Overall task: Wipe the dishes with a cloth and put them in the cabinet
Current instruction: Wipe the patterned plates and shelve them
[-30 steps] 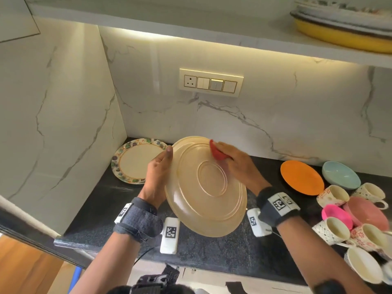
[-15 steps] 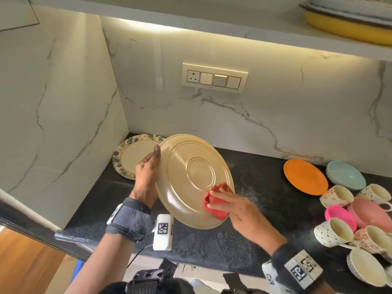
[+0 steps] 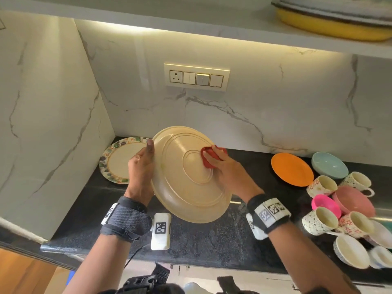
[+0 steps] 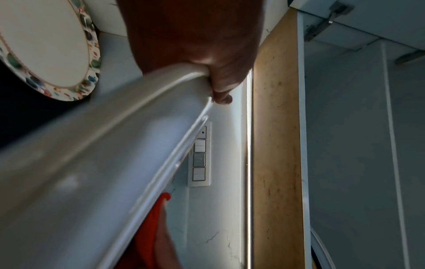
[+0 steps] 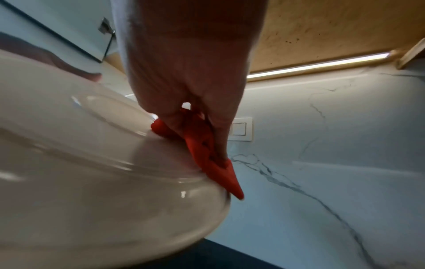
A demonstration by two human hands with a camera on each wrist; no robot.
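Our right hand (image 3: 228,168) pinches the red cloth (image 3: 210,155), bunched under the fingertips and pressed onto the upturned underside of the cream plate (image 3: 186,177), right at the raised foot ring near the middle. In the right wrist view the red cloth (image 5: 202,145) sits between fingers and plate, one corner hanging past the rim. Our left hand (image 3: 141,170) grips the plate's left edge, thumb on the underside; the left wrist view shows that thumb (image 4: 218,85) hooked over the rim of the cream plate (image 4: 92,163). The plate is tilted, held in the air above the dark worktop (image 3: 201,236), touching nothing else.

To do this well, we judge it best to work the cloth in circles from the ring outward to the rim, keep the left grip firm against the push, and turn the plate so the patch under the thumb gets wiped too.

Further out, a floral-rimmed plate (image 3: 121,160) lies far left on the worktop, just behind our left hand. To the right wait an orange plate (image 3: 292,168), a pale blue bowl (image 3: 328,167) and a cluster of cups (image 3: 339,219). Above, the cabinet shelf (image 3: 191,22) already carries a yellow dish (image 3: 331,28) with plates stacked in it.
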